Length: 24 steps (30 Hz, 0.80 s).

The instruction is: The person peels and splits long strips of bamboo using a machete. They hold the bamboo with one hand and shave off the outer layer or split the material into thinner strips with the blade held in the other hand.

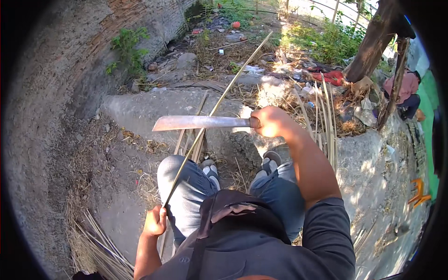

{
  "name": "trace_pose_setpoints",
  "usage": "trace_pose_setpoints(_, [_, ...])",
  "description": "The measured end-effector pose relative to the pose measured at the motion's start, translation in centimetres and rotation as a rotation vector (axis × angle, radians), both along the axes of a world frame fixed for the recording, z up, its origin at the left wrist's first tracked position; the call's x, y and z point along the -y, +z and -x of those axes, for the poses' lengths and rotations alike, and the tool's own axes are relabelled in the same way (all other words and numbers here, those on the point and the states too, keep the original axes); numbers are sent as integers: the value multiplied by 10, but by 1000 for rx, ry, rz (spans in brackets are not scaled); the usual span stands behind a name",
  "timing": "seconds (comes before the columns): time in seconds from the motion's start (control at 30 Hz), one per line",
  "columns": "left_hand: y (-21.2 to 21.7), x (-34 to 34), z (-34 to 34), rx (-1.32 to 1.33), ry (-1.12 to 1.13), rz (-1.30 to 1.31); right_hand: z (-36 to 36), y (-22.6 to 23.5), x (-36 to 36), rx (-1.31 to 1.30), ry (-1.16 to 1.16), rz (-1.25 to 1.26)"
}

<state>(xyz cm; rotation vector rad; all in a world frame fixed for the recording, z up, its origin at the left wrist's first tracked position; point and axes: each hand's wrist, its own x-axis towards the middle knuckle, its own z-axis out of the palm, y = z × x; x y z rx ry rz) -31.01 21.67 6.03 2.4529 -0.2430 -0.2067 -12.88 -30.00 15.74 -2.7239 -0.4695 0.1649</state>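
A long machete (200,122) with a broad, rust-stained blade lies level across the view, its tip to the left. My right hand (272,122) is closed round its short handle. In my left hand (154,221), beside my left knee, is the lower end of a long thin bamboo strip (235,78). The strip slants up and away to the right, passing the blade near its middle. Whether blade and strip touch, I cannot tell. Below them, more pale strips (190,140) lie between my left knee and the stone ledge.
A bundle of split strips (326,121) lies at the right, another pile (103,249) at the lower left. A rough wall (60,70) rises on the left. Beyond the stone ledge (140,109) is littered ground. A tree trunk (373,42) and a seated person (407,93) are at the right.
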Motion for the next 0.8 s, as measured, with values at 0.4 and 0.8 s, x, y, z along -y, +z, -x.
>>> trace_pose_setpoints(0.4, [27,16,-3,-39,-14,-65,1,-30,26,106,-121,-25])
trace_pose_setpoints(0.8, [24,1,5,102,-39,-281,-1,-32,-51,-329,-86,-932])
